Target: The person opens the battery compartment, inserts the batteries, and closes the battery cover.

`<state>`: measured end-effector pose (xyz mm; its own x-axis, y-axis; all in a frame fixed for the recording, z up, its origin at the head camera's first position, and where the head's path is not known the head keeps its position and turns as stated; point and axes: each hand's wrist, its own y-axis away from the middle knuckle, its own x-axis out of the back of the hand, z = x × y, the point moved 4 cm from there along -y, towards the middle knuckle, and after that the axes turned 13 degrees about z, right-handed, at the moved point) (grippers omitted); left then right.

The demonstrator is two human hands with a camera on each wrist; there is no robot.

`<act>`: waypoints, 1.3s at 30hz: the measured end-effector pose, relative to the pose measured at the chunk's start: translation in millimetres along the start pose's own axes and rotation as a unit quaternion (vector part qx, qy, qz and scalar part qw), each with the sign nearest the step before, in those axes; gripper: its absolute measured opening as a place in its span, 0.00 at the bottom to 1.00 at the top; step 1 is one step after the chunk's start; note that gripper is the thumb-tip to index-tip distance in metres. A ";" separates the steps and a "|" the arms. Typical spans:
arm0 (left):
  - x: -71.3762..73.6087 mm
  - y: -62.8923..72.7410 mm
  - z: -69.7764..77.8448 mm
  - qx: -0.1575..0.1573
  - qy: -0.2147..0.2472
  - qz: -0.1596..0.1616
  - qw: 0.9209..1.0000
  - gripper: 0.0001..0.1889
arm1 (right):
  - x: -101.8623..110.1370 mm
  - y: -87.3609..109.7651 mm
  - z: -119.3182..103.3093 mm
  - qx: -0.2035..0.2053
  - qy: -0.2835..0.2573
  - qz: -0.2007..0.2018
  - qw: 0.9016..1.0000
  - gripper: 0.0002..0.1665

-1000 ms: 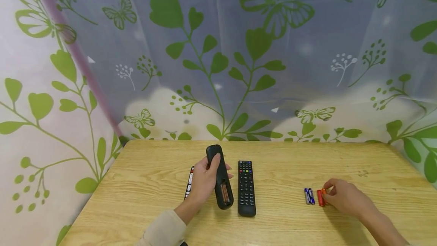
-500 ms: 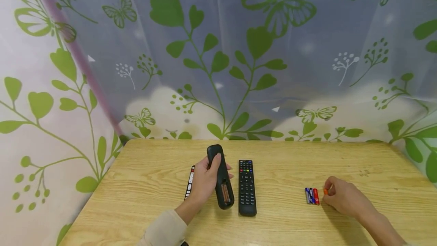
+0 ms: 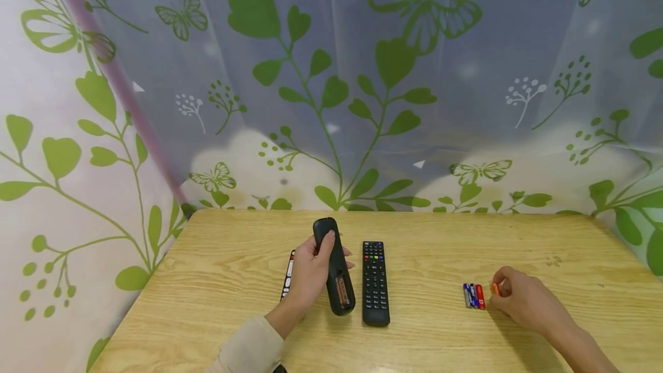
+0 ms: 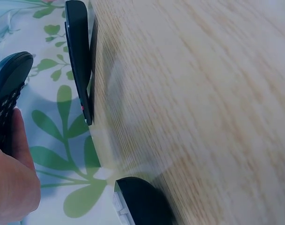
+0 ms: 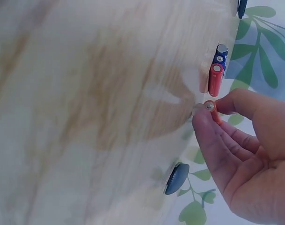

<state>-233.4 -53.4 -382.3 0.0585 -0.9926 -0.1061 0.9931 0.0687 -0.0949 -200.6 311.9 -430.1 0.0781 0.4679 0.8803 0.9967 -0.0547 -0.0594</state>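
Note:
My left hand (image 3: 308, 275) grips a black remote control (image 3: 336, 263), thumb across its back. The remote is tilted above the table, and its uncovered battery compartment shows a copper-coloured battery (image 3: 342, 292) inside. In the left wrist view, the button side of this remote (image 4: 6, 93) shows beyond the fingers. Over on the right, my right hand (image 3: 528, 299) pinches an orange battery (image 5: 211, 107) between thumb and index finger. Just left of those fingertips, a red battery (image 3: 480, 297) lies side by side with two blue-and-silver batteries (image 3: 470, 296).
Between the hands a second black remote (image 3: 375, 284) lies buttons up on the wooden table (image 3: 425, 258). A remote with white buttons (image 3: 288, 275) is partly hidden behind the left hand. A dark rounded object (image 5: 177, 179) shows in the right wrist view. A patterned curtain (image 3: 331, 102) hangs behind.
The red battery has moved left, from beside the orange one to against the blue pair. My right hand stays at the orange battery, and the left hand holds its remote almost still.

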 end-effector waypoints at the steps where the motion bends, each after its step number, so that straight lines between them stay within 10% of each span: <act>1: 0.0 0.0 0.1 0.000 -0.001 0.000 1.000 0.20 | 0.5 0.7 -0.5 0.001 -0.004 0.003 1.000 0.16; 28: -2.4 1.4 2.2 -0.003 -0.002 -0.001 1.000 0.20 | -12.6 22.7 -119.4 0.054 -0.138 0.062 0.987 0.16; 39: -4.7 1.6 4.1 -0.008 0.006 -0.002 1.000 0.19 | -41.5 33.9 -179.8 0.149 -0.228 0.057 0.960 0.12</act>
<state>-231.6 -49.0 -378.0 0.0531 -0.9916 -0.1177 0.9915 0.0664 -0.1121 -173.8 132.0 -384.0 0.1203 0.8154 0.5663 0.9373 0.0947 -0.3355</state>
